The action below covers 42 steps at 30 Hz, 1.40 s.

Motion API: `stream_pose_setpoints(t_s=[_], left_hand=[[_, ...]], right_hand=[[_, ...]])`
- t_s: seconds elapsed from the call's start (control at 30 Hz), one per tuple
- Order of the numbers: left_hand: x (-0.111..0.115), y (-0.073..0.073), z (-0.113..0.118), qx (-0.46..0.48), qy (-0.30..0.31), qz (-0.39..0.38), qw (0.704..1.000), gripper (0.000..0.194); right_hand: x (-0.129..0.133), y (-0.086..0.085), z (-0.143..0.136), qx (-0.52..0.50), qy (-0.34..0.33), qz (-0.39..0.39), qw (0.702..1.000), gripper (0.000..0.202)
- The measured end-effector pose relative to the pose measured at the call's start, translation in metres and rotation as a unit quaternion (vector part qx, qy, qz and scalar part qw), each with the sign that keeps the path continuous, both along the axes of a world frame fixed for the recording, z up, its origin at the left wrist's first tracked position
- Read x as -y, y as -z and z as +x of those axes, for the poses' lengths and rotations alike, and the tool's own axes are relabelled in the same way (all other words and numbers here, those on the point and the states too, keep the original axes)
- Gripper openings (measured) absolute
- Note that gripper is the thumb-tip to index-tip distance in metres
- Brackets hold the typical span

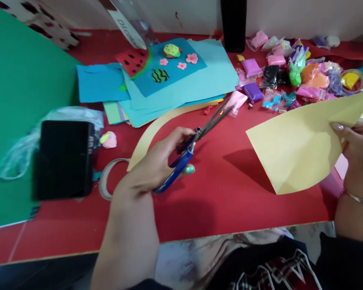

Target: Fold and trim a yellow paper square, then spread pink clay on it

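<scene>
My left hand (160, 159) is closed round the blue handles of a pair of scissors (181, 159), whose narrow blades point up and right, slightly parted. At the right, my right hand (357, 139) pinches a yellow sheet of paper (293, 147) by its right part, thumb on top. The sheet is held above the table and has one curved lower edge. A gap lies between the blades and the paper. Behind my left hand a curved pale-yellow paper strip (149, 139) rests on the red table (230, 205).
Stacked coloured paper (220, 68) with a decorated blue card (175, 84) lies at the back. Many small clay packets (252, 92) crowd the back right. A black device (65, 159), a tape roll (104, 181) and a pink-yellow clay lump (109, 140) are at left, beside a green board (21, 100).
</scene>
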<state>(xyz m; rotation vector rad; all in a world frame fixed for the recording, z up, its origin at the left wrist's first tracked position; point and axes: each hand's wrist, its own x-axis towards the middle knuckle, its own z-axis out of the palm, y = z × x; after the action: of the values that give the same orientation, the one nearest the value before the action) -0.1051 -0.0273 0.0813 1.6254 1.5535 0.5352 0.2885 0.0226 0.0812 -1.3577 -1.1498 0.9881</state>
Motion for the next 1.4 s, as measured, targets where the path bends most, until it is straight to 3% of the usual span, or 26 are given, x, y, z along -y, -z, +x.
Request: stream_pose_setpoints(t_s=[0.17,0.33,0.43,0.53,0.63,0.73,0.87,0.93,1.0,1.07,1.13,1.2,1.27,1.33,1.37,1.4], left_hand=[[0.002,-0.005,0.003,0.028,0.002,-0.075,0.997,0.037],[0.004,-0.008,0.001,0.072,0.012,-0.046,0.996,0.036],[0.003,-0.001,0.0,0.079,-0.028,-0.011,0.996,0.043],[-0.001,0.015,0.004,0.105,-0.108,0.056,0.987,0.047],[-0.004,0.029,0.016,0.173,-0.143,0.079,0.971,0.042],[-0.001,0.034,0.041,0.26,-0.106,0.037,0.959,0.04],[0.009,0.032,0.076,0.333,-0.039,-0.005,0.942,0.041],[0.012,0.032,0.085,0.313,-0.056,0.015,0.948,0.041],[0.011,0.035,0.087,0.283,-0.102,0.056,0.952,0.04],[0.007,0.039,0.083,0.272,-0.176,0.123,0.938,0.039],[0.001,0.045,0.078,0.272,-0.27,0.216,0.898,0.036],[-0.005,0.05,0.073,0.278,-0.358,0.299,0.84,0.036],[-0.01,0.055,0.068,0.299,-0.415,0.333,0.792,0.038],[-0.011,0.057,0.066,0.329,-0.438,0.319,0.773,0.04],[-0.011,0.057,0.066,0.342,-0.44,0.305,0.772,0.04],[-0.01,0.057,0.066,0.349,-0.439,0.294,0.774,0.04]], right_hand=[[0.007,-0.003,-0.001,0.031,-0.004,0.021,0.999,0.015],[0.011,-0.003,-0.004,0.048,0.007,0.035,0.998,0.013],[0.012,-0.004,-0.008,0.053,-0.005,0.006,0.999,0.013],[0.009,-0.007,-0.015,0.088,-0.139,-0.139,0.977,0.018],[0.003,-0.007,-0.03,0.141,-0.345,-0.26,0.891,0.028],[0.0,-0.004,-0.049,0.172,-0.46,-0.251,0.834,0.036],[0.009,0.002,-0.074,0.188,-0.528,-0.206,0.802,0.038],[0.013,0.004,-0.08,0.187,-0.526,-0.192,0.807,0.037],[0.013,0.006,-0.076,0.159,-0.472,-0.171,0.85,0.038],[0.008,0.008,-0.062,0.088,-0.33,-0.123,0.932,0.042],[0.001,0.012,-0.044,-0.017,-0.156,-0.082,0.984,0.036],[-0.005,0.016,-0.029,-0.118,-0.144,-0.141,0.972,0.038],[-0.005,0.021,-0.026,-0.144,-0.251,-0.243,0.926,0.055],[0.0,0.026,-0.035,-0.131,-0.365,-0.298,0.872,0.059],[0.004,0.028,-0.043,-0.13,-0.385,-0.295,0.865,0.058],[0.008,0.029,-0.051,-0.141,-0.372,-0.275,0.875,0.058]])
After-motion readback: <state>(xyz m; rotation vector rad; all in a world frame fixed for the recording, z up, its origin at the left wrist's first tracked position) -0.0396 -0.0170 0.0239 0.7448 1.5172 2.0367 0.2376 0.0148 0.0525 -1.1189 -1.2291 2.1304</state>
